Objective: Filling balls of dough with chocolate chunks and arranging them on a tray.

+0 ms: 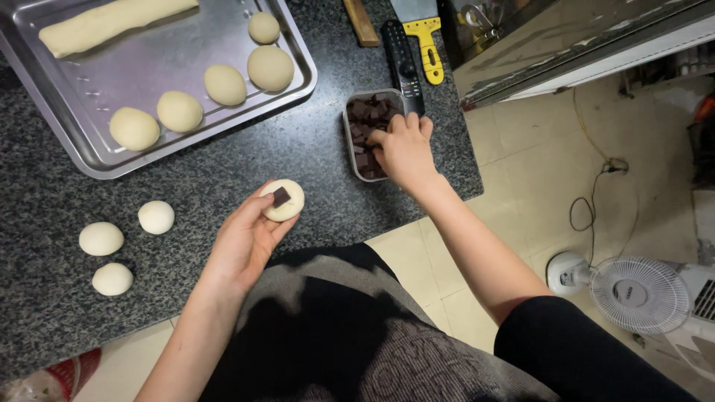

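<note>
My left hand (pixel 244 240) holds a flattened round of pale dough (pixel 284 201) with one dark chocolate square (pixel 281 196) lying on top of it. My right hand (pixel 404 151) reaches into a small rectangular tub of chocolate pieces (pixel 362 113) on the dark speckled counter (pixel 223 175); its fingertips are among the pieces and what they hold is hidden.
A metal baking tray (pixel 89 152) at the back left holds several shaped dough balls and a long dough log (pixel 112 22). Three small dough balls (pixel 112 246) sit on the counter at left. A remote control (pixel 402 63) and a yellow-handled scraper (pixel 428 48) lie behind the tub. A fan (pixel 640 294) stands on the floor.
</note>
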